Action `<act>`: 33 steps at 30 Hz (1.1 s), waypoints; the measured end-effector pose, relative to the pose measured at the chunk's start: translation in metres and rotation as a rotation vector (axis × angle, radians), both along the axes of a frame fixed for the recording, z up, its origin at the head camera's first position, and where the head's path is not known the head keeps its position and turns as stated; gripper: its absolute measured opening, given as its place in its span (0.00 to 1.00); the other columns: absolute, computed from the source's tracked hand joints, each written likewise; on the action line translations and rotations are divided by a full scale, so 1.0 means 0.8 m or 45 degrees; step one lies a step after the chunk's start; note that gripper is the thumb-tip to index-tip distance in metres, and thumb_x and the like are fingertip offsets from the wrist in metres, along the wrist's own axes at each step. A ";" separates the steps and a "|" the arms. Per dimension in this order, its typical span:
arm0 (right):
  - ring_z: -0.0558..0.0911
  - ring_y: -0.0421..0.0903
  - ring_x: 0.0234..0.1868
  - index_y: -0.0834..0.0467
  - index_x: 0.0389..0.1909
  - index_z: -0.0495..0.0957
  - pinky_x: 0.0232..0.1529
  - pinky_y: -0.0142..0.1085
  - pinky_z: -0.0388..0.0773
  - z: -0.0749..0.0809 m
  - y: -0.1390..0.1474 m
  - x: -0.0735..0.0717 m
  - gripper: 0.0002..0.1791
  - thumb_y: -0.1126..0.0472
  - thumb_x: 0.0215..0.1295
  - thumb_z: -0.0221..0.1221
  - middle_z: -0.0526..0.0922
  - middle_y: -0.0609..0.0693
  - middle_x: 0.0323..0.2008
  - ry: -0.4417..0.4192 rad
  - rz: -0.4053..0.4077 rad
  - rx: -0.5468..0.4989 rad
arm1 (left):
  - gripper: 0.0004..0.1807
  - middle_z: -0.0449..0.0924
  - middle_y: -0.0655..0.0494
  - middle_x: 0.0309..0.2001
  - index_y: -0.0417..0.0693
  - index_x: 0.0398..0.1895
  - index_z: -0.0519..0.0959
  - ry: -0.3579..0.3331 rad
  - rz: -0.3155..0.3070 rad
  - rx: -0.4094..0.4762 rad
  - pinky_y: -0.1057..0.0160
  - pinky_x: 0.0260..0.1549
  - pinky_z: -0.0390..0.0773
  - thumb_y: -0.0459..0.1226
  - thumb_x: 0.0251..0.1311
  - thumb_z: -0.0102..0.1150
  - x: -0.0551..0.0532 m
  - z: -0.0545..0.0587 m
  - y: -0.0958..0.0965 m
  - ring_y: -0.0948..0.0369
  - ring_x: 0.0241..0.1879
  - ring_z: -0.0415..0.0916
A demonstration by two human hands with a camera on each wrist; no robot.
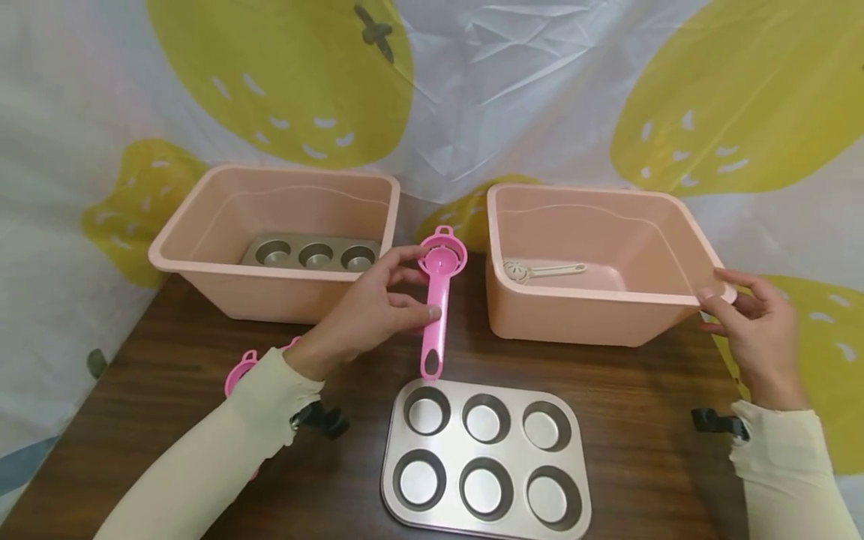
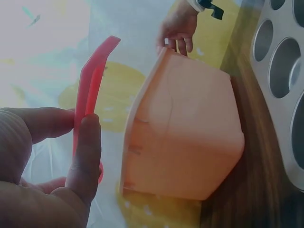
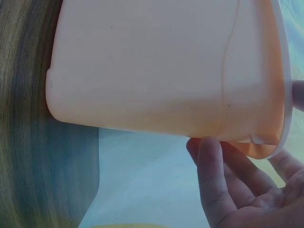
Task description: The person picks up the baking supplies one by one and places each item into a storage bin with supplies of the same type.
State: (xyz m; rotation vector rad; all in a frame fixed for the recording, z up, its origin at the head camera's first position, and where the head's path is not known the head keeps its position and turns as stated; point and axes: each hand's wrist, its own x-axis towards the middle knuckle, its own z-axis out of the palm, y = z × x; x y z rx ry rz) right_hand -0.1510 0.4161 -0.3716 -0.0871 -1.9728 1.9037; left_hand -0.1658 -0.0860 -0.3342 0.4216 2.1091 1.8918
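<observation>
A pink egg separator (image 1: 435, 330) stands nearly upright between the two bins, its round slotted cup at the top. My left hand (image 1: 358, 311) pinches it between thumb and fingers, just below the cup. In the left wrist view, the pink egg separator (image 2: 83, 99) shows edge-on. My right hand (image 1: 763, 330) grips the front right corner of the right peach bin (image 1: 567, 319) at the rim; the right wrist view shows the thumb and fingers about that corner. Inside this bin lies a beige egg separator (image 1: 556, 271).
A left peach bin (image 1: 270, 296) holds a muffin tin (image 1: 297, 238). Another muffin tin (image 1: 454, 446) lies on the dark wooden table (image 1: 648, 420) in front. More pink pieces (image 1: 238, 369) lie partly hidden under my left forearm. A lemon-print cloth (image 1: 513, 90) hangs behind.
</observation>
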 end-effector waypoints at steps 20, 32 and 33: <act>0.91 0.35 0.33 0.64 0.63 0.80 0.24 0.30 0.86 -0.003 0.002 -0.001 0.25 0.75 0.65 0.68 0.90 0.41 0.46 -0.017 0.018 -0.014 | 0.44 0.78 0.41 0.55 0.49 0.78 0.65 -0.025 0.002 0.183 0.53 0.41 0.91 0.25 0.59 0.73 -0.062 0.028 0.082 0.53 0.44 0.84; 0.91 0.35 0.33 0.64 0.63 0.80 0.23 0.29 0.85 -0.001 0.001 0.002 0.25 0.74 0.66 0.67 0.88 0.41 0.49 -0.021 0.014 0.006 | 0.43 0.77 0.44 0.54 0.52 0.79 0.65 -0.017 0.124 0.085 0.57 0.37 0.91 0.29 0.61 0.74 -0.119 0.030 0.134 0.53 0.39 0.86; 0.91 0.35 0.33 0.64 0.63 0.79 0.23 0.29 0.85 -0.002 0.002 0.003 0.25 0.74 0.66 0.68 0.87 0.41 0.49 -0.025 0.013 0.011 | 0.44 0.77 0.44 0.55 0.52 0.79 0.64 -0.011 0.132 0.065 0.58 0.36 0.91 0.30 0.62 0.74 -0.124 0.029 0.138 0.54 0.40 0.86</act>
